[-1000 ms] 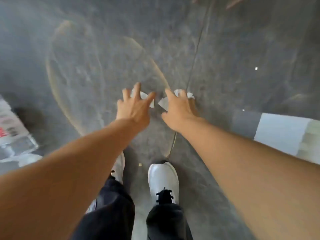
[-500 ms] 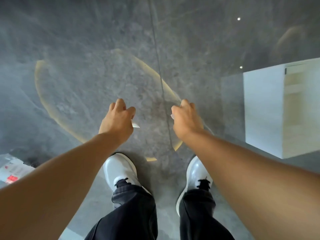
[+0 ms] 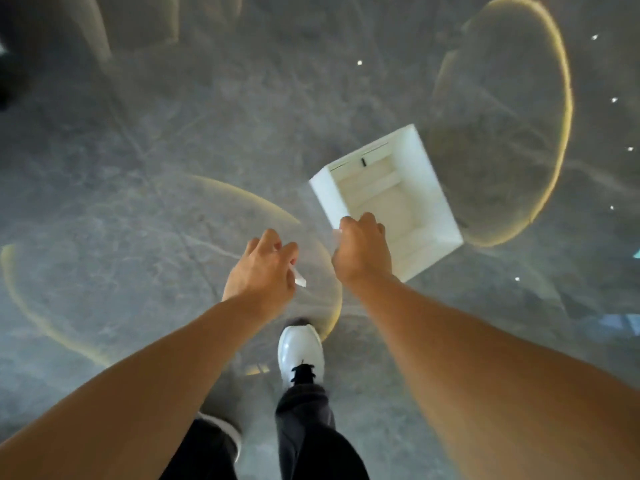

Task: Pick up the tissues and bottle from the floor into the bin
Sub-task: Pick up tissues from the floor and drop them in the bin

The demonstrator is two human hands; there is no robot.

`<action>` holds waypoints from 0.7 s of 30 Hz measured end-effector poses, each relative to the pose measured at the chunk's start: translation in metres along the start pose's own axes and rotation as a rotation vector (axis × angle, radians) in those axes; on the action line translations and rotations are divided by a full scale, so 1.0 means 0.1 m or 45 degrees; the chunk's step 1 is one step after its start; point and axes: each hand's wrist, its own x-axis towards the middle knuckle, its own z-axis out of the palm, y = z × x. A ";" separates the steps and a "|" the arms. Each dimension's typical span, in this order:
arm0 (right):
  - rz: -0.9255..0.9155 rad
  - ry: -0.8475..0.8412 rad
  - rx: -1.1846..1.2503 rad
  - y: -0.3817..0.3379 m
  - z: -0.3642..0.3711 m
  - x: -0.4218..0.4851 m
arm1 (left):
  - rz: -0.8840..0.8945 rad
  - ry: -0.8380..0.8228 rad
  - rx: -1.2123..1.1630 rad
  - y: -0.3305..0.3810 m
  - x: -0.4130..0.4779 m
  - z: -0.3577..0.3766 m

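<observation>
My left hand is closed around a white tissue, of which only a corner sticks out below the fingers. My right hand is closed on another tissue, showing as a small white edge at the thumb side. The right hand hovers over the near corner of the white open-topped bin, which stands on the grey floor just ahead. The left hand is to the left of the bin, over bare floor. The bottle is out of view.
The floor is glossy grey stone with round yellowish light reflections. My white shoe is planted just behind the hands, the other foot blurred at lower left. A dark object sits at the far left edge.
Both hands closed on the tissues and lifted from the floor. I have turned and stepped toward the bin, which now lies under my right hand. The bottle at left has left the view.
</observation>
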 end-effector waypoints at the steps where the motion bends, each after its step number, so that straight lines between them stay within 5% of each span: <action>1: 0.037 0.006 0.032 0.17 -0.07 0.00 | 0.027 -0.005 0.018 0.16 0.10 0.01; 6: 0.225 0.048 0.164 1.00 -0.27 0.08 | 0.110 -0.033 0.026 0.95 0.67 0.16; 11: 0.279 0.134 0.329 1.46 -0.20 0.28 | -0.107 -0.037 -0.087 1.44 1.24 0.45; 21: 0.243 0.054 0.435 1.56 0.03 0.61 | -0.122 -0.139 0.131 1.11 1.63 0.65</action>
